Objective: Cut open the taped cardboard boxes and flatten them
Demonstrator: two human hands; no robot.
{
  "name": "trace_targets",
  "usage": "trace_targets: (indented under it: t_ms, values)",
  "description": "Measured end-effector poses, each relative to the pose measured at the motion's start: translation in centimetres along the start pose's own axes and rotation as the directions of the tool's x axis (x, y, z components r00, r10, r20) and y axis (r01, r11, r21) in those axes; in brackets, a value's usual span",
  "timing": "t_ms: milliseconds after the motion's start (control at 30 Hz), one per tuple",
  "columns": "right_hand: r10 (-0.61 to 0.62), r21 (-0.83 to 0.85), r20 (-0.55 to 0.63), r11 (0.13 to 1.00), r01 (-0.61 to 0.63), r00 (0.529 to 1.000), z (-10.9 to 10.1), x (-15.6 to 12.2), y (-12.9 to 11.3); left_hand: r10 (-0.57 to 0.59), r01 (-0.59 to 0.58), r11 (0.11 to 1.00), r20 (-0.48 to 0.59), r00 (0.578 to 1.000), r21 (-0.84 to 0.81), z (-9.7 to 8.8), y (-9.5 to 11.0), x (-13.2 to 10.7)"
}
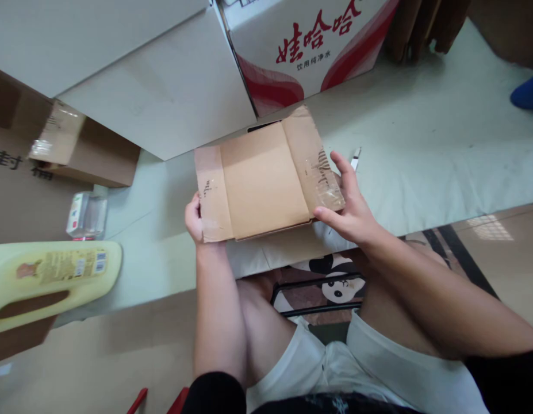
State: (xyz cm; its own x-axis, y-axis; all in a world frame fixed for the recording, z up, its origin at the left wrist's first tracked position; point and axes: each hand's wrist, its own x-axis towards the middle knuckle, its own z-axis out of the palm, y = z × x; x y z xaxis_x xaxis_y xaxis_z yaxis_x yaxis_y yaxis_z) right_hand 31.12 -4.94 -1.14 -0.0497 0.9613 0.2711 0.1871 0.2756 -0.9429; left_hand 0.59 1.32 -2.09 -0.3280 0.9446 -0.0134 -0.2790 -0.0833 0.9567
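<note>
Box (pixel 263 179) was held, long axis roughly nine-to-three o'clock.
Its ends were gripped by the curled left hand (pixel 194 219) and wide-spread right hand (pixel 353 208); its inside was hidden.

pale draped table (pixel 438 138) under white box (pixel 163 86), printed carton (pixel 311 75), slim tool (pixel 356 158)

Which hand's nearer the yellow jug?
Left. The left hand is at the carton's left end, to the right of the yellow jug; the right hand is at the carton's right end, farther from it.
</note>
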Motion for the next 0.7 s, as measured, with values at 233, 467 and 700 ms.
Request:
trace_targets:
  t_ms: [233, 467, 700]
  values:
    - [0.044, 0.084, 0.214, 0.994, -0.063, 0.976, 0.7, -0.3, 0.9, -0.002, -0.001, 1.000, 0.155, 0.988, 0.023, 1.2, 2.7, -2.9]
    - [0.022, -0.009, 0.098, 1.000, -0.021, 0.995, 1.0, -0.3, 0.8, -0.064, 0.058, 0.997, 0.142, 0.988, 0.040, 1.5, 2.0, -3.2]
    - [0.099, -0.095, 0.026, 0.991, -0.096, 0.995, 1.1, -0.1, 0.7, 0.003, -0.014, 0.997, 0.126, 0.992, 0.082, 1.7, 1.6, -2.8]
